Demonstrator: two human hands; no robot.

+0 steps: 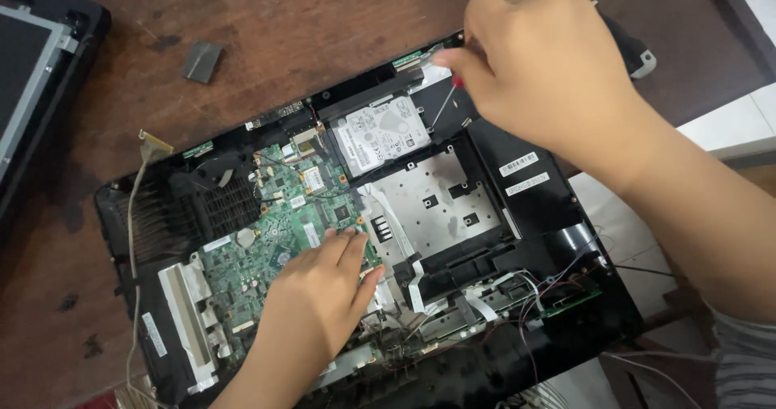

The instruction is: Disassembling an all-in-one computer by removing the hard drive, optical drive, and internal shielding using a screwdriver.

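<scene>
My right hand (550, 69) is at the upper right of the frame, its fingers closed tight around a thin screwdriver (444, 106). The tip points down just beside the silver hard drive (381, 134). My left hand (319, 296) sits low in the middle, fingers flat and together, holding nothing, pressing on the green circuit board (275, 231). All of it lies in an open black laptop shell (550, 215) on the brown desk (283, 29).

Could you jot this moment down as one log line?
right hand: drives screwdriver beside hard drive | left hand: flat on motherboard
</scene>
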